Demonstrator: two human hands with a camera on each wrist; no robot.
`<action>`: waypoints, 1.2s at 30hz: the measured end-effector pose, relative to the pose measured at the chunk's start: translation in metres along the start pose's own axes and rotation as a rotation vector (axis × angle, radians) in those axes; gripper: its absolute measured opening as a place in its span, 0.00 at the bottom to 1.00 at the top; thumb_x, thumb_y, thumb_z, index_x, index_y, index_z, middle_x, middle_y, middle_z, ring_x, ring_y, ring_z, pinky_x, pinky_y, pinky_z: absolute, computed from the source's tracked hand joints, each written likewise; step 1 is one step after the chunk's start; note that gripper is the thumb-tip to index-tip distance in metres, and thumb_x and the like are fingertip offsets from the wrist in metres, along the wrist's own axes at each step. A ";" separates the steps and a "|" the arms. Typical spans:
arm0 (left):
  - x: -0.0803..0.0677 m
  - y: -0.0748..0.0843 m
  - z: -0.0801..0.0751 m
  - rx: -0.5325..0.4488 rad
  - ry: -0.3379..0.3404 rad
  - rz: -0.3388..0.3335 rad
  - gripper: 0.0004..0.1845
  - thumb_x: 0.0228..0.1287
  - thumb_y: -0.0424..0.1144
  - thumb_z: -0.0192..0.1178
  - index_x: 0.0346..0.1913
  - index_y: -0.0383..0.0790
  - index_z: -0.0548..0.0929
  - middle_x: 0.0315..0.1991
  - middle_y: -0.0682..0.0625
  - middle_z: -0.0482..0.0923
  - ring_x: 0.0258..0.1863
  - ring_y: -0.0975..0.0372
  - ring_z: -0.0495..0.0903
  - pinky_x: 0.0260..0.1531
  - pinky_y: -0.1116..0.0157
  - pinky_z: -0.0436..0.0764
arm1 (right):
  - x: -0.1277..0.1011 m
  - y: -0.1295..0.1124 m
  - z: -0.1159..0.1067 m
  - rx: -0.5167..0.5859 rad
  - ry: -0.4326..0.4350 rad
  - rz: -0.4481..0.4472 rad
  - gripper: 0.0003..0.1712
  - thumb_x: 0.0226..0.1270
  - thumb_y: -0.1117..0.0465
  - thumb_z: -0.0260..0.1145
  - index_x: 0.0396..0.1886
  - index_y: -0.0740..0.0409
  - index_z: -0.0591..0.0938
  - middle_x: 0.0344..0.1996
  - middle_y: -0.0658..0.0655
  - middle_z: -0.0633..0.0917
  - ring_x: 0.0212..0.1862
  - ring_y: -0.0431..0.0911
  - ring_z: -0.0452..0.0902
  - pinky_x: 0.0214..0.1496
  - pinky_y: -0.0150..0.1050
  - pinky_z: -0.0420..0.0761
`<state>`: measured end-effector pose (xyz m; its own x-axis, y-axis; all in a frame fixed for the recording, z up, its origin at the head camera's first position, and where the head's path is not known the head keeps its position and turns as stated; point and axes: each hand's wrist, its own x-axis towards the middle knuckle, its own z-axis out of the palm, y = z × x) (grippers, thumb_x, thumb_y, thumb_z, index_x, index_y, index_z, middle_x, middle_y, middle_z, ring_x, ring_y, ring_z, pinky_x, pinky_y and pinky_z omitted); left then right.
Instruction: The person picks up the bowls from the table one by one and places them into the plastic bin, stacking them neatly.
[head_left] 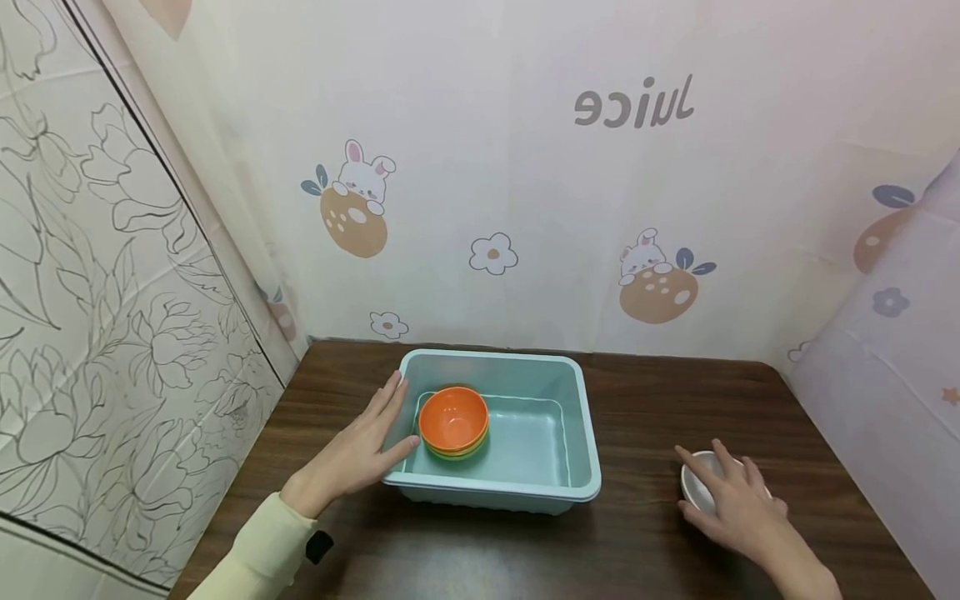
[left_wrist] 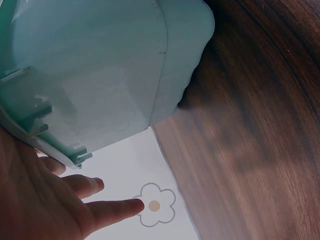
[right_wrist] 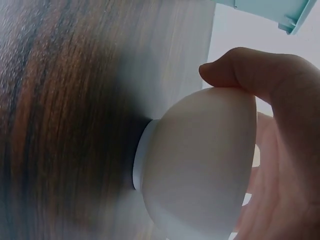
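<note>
Brown table, cartoon-print walls behind.
White bowl at right on table, gripped by right hand, fingers curled over rim. Left hand flat, fingers straight, against teal tub holding stacked orange bowls.

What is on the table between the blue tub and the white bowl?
Nothing: in the head view, only bare brown table separates the tub from the white bowl.

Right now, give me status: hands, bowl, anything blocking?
Left hand flat against teal tub side, steadying. Right hand gripping white bowl, on the table right of tub. Orange bowl stack in tub's left half; right half free.
</note>
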<state>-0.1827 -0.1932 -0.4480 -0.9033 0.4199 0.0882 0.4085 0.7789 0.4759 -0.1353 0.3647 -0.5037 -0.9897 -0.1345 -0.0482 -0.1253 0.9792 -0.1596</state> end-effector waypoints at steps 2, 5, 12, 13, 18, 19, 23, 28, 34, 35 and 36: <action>0.000 0.000 0.000 0.002 -0.003 -0.004 0.49 0.74 0.69 0.48 0.84 0.44 0.46 0.86 0.51 0.35 0.84 0.52 0.46 0.74 0.44 0.65 | 0.001 -0.002 0.000 -0.002 0.003 -0.005 0.46 0.65 0.34 0.68 0.79 0.40 0.64 0.74 0.77 0.59 0.64 0.87 0.59 0.31 0.81 0.72; 0.000 0.000 0.000 0.003 -0.007 -0.010 0.49 0.74 0.69 0.48 0.84 0.44 0.46 0.86 0.52 0.35 0.84 0.51 0.45 0.74 0.43 0.65 | 0.003 -0.005 0.000 -0.002 0.022 -0.019 0.44 0.64 0.35 0.70 0.76 0.42 0.67 0.73 0.76 0.61 0.63 0.87 0.60 0.31 0.81 0.72; 0.001 0.001 0.000 -0.002 -0.008 -0.017 0.49 0.73 0.69 0.49 0.84 0.44 0.47 0.86 0.53 0.35 0.84 0.51 0.45 0.73 0.41 0.66 | 0.007 -0.010 0.001 0.006 0.046 -0.036 0.40 0.62 0.36 0.72 0.71 0.43 0.73 0.72 0.74 0.63 0.64 0.85 0.61 0.33 0.83 0.72; 0.001 0.001 0.000 -0.002 -0.009 -0.016 0.49 0.73 0.69 0.49 0.84 0.44 0.47 0.86 0.53 0.35 0.84 0.51 0.45 0.73 0.41 0.66 | 0.008 -0.011 0.001 0.005 0.048 -0.037 0.40 0.62 0.36 0.72 0.71 0.43 0.74 0.72 0.74 0.63 0.63 0.86 0.62 0.33 0.83 0.71; 0.001 0.001 0.000 0.002 -0.010 -0.017 0.49 0.73 0.68 0.49 0.84 0.44 0.47 0.86 0.53 0.35 0.84 0.50 0.45 0.73 0.41 0.66 | 0.010 -0.015 0.001 0.005 0.059 -0.042 0.39 0.62 0.36 0.73 0.70 0.44 0.75 0.70 0.73 0.65 0.62 0.86 0.63 0.34 0.83 0.71; 0.001 0.001 0.000 0.001 -0.010 -0.017 0.49 0.74 0.67 0.50 0.84 0.44 0.47 0.86 0.53 0.35 0.84 0.50 0.45 0.73 0.41 0.65 | 0.011 -0.016 0.001 0.005 0.058 -0.041 0.39 0.61 0.36 0.73 0.70 0.44 0.75 0.70 0.73 0.65 0.62 0.86 0.63 0.34 0.83 0.71; 0.000 0.000 -0.001 -0.007 -0.006 -0.018 0.48 0.74 0.65 0.52 0.84 0.44 0.47 0.86 0.53 0.34 0.84 0.50 0.45 0.73 0.42 0.65 | 0.013 -0.020 0.002 0.009 0.064 -0.042 0.39 0.61 0.36 0.73 0.69 0.43 0.76 0.70 0.73 0.65 0.62 0.85 0.63 0.34 0.82 0.72; -0.002 -0.001 0.000 -0.007 -0.003 -0.017 0.48 0.74 0.66 0.51 0.84 0.45 0.46 0.86 0.53 0.34 0.84 0.51 0.45 0.73 0.42 0.66 | 0.018 -0.026 0.005 0.017 0.080 -0.056 0.39 0.60 0.36 0.73 0.69 0.42 0.77 0.71 0.72 0.66 0.63 0.84 0.64 0.35 0.80 0.72; -0.001 -0.001 0.000 -0.014 -0.010 -0.019 0.47 0.75 0.62 0.54 0.84 0.46 0.45 0.86 0.54 0.33 0.84 0.51 0.45 0.73 0.42 0.66 | 0.019 -0.031 0.004 0.006 0.073 -0.038 0.39 0.59 0.36 0.74 0.68 0.41 0.77 0.70 0.72 0.67 0.62 0.84 0.64 0.35 0.79 0.73; 0.000 0.000 0.000 -0.014 -0.010 -0.020 0.47 0.75 0.62 0.54 0.84 0.46 0.45 0.86 0.54 0.33 0.84 0.51 0.46 0.73 0.42 0.66 | 0.019 -0.032 0.003 0.004 0.069 -0.034 0.39 0.59 0.36 0.74 0.68 0.41 0.77 0.70 0.72 0.67 0.62 0.84 0.64 0.35 0.78 0.73; -0.001 0.000 0.000 -0.012 -0.011 -0.020 0.47 0.75 0.63 0.53 0.84 0.46 0.45 0.86 0.54 0.33 0.84 0.51 0.46 0.73 0.42 0.66 | 0.019 -0.033 0.003 0.004 0.065 -0.030 0.39 0.59 0.35 0.73 0.69 0.41 0.77 0.70 0.72 0.67 0.62 0.84 0.64 0.35 0.78 0.73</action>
<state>-0.1825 -0.1940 -0.4480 -0.9097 0.4094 0.0694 0.3889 0.7816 0.4877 -0.1501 0.3298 -0.5021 -0.9879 -0.1538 0.0210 -0.1551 0.9742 -0.1640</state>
